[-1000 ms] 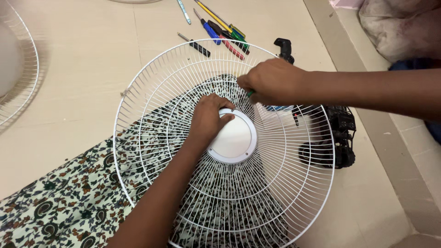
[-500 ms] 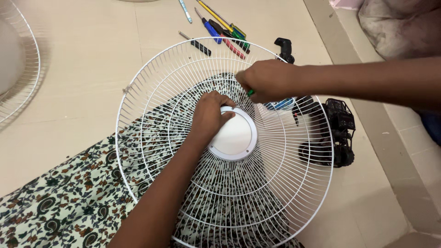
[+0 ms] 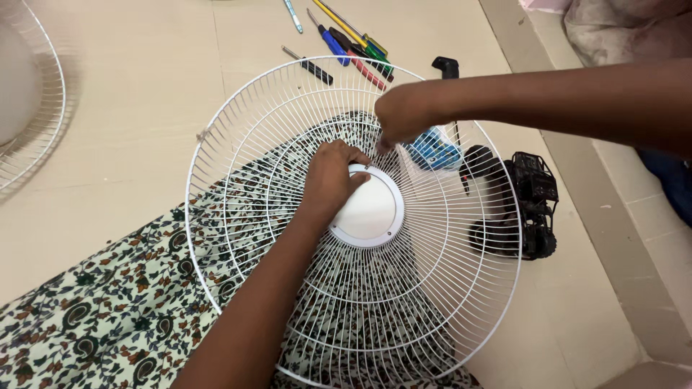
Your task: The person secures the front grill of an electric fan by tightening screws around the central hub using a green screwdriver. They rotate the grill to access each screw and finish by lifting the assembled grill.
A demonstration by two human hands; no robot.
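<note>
Beige floor tiles carry a white wire fan guard, which lies nearly flat, partly over a patterned cloth. Its round white hub faces up toward the camera. The left hand cups the hub's left edge, fingers curled on it. The right hand comes from the right and pinches a thin tool, tip pointing down at the hub's upper rim. Screwdrivers lie beyond the guard, their long axes running diagonal. A black toy car stands just right of it.
</note>
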